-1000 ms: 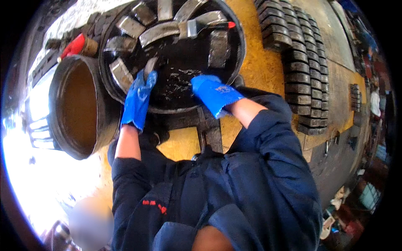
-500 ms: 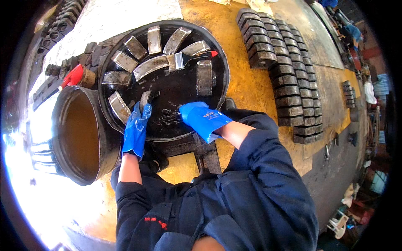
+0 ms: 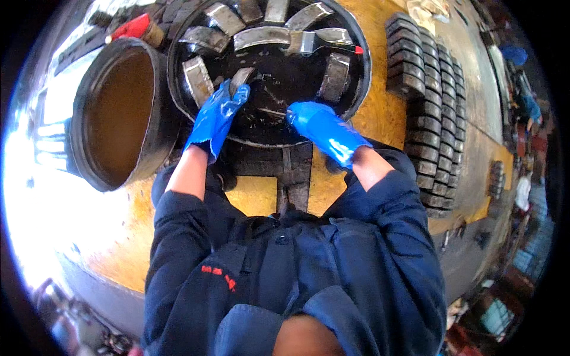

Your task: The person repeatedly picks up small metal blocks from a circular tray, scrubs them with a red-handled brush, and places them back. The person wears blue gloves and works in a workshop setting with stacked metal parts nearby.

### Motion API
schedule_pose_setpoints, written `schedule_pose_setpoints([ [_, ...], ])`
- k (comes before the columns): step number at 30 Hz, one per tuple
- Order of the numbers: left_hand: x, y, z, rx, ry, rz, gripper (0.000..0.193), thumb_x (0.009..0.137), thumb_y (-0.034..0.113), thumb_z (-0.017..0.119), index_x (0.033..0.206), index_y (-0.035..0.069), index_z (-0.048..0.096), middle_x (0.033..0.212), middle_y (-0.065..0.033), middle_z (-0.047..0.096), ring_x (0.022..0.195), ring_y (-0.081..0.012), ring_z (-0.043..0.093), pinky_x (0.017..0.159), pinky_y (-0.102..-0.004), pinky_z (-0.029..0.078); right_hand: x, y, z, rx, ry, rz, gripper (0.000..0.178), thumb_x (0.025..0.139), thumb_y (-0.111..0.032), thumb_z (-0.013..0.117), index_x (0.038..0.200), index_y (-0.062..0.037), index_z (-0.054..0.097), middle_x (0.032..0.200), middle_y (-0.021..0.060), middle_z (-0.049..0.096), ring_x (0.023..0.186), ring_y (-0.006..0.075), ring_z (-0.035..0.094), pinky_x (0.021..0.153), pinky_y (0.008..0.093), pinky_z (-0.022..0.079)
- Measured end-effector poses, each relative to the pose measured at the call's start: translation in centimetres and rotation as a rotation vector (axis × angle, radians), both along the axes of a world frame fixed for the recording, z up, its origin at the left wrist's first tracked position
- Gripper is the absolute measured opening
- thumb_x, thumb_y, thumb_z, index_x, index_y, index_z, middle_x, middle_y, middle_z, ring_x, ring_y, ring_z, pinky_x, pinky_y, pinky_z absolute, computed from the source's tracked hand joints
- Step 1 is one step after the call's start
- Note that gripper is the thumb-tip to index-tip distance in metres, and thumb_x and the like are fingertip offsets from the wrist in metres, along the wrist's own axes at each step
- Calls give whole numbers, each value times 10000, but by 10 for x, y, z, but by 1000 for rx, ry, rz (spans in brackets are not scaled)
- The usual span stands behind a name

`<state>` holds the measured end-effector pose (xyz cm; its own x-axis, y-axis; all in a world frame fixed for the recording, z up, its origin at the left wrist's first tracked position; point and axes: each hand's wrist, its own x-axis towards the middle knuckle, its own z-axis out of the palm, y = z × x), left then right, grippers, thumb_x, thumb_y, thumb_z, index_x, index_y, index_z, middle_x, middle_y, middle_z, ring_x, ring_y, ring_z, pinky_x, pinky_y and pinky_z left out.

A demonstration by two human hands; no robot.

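Observation:
Both my hands wear blue rubber gloves over a round black pan [image 3: 366, 65] of dark, wet-looking liquid. My left hand [image 3: 217, 115] grips a small curved metal block [image 3: 242, 76] at the pan's near left, thumb against its side. Closed at the pan's near right is my right hand [image 3: 320, 126]; its curled fingers hide whatever they hold. A thin pale streak beside it could be a tool or a reflection. Several similar blocks ring the pan. Across a long curved block [image 3: 261, 39] lies a flat paintbrush [image 3: 306, 43] with a red-tipped dark handle.
A tall drum [image 3: 157, 107] of brownish liquid stands left of the pan. Behind it is a red-handled brush [image 3: 132, 27]. Long stacked rows of dark curved blocks [image 3: 426, 127] rest on the yellowish floor sheet [image 3: 380, 118] at right. A dark stand supports the pan.
The view has shifted, so the pan and drum appear higher. My left hand still grips the curved block, and my right hand stays closed over the pan's near right.

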<state>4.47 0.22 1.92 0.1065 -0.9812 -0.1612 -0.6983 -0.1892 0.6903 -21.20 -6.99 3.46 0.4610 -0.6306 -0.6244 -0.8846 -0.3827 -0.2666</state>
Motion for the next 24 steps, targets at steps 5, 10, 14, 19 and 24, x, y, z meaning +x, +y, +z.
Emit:
schedule_pose_setpoints([
  [5, -1, 2, 5, 24, 31, 47, 972, 1016, 709, 492, 1577, -80, 410, 1592, -300, 472, 1515, -392, 430, 1257, -428, 319, -17, 37, 41, -153, 54, 89, 301, 988, -239, 567, 1157, -56, 735, 1134, 198, 774, 1049, 418, 748, 857, 559, 591],
  [10, 0, 1, 1, 73, 28, 37, 1028, 1007, 758, 444, 1603, -76, 363, 1635, -289, 419, 1552, -383, 374, 1281, -420, 277, -16, 61, 67, -243, 242, 326, 309, 914, -167, 665, 1203, -82, 733, 1102, 168, 789, 1031, 396, 766, 828, 584, 580],
  [14, -1, -1, 2, 59, 55, 30, 1020, 1000, 752, 465, 1603, -67, 375, 1636, -275, 428, 1553, -372, 376, 1285, -416, 278, -15, 83, 49, -418, 306, 437, 259, 906, -172, 689, 1145, -128, 776, 1079, 95, 807, 1005, 327, 784, 797, 497, 566],
  [19, -2, 4, 4, 21, 89, 57, 1037, 995, 756, 471, 1608, -72, 359, 1663, -268, 388, 1573, -360, 343, 1297, -404, 254, -19, 87, 38, -404, 252, 489, 295, 949, -203, 647, 1218, -137, 745, 1093, 82, 790, 1017, 310, 775, 835, 529, 568],
  [24, 2, 3, 7, 74, 89, 73, 1045, 994, 758, 470, 1616, -72, 341, 1681, -257, 362, 1583, -351, 326, 1303, -401, 238, -25, 51, 66, -378, -105, 404, 397, 883, -390, 714, 1165, -112, 696, 1073, 177, 747, 995, 406, 737, 835, 582, 581],
])
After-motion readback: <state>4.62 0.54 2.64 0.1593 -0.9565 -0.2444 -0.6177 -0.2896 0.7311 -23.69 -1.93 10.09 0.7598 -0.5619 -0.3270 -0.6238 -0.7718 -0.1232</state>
